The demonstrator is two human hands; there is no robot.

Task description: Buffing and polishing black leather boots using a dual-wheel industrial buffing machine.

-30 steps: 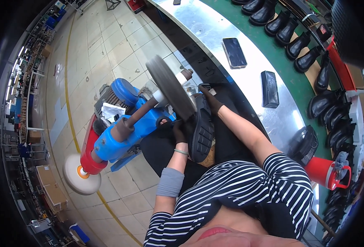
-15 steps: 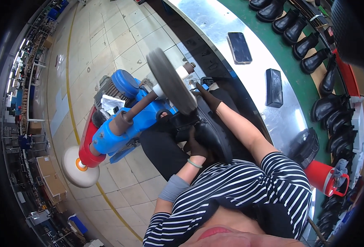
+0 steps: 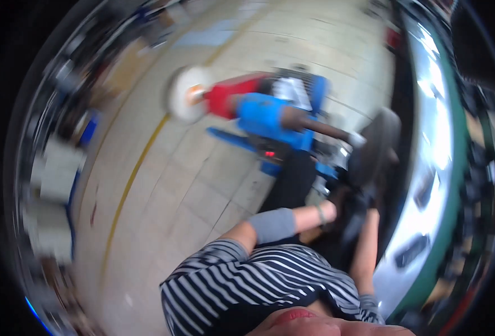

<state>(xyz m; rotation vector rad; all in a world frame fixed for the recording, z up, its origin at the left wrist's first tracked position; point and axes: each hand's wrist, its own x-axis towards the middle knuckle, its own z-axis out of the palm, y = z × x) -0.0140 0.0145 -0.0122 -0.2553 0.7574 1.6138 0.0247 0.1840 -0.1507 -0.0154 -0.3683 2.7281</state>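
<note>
Your left hand and right hand were clamped on a blurred black shoe, toward four o'clock in the view. From the shoe, the grey wheel stood near twelve o'clock, the blue machine toward eleven.

No readable lettering or numbers
Small red lights glow on a dark panel of the blue-and-red machine, too blurred to make out as figures; no label or sign is legible.
</note>
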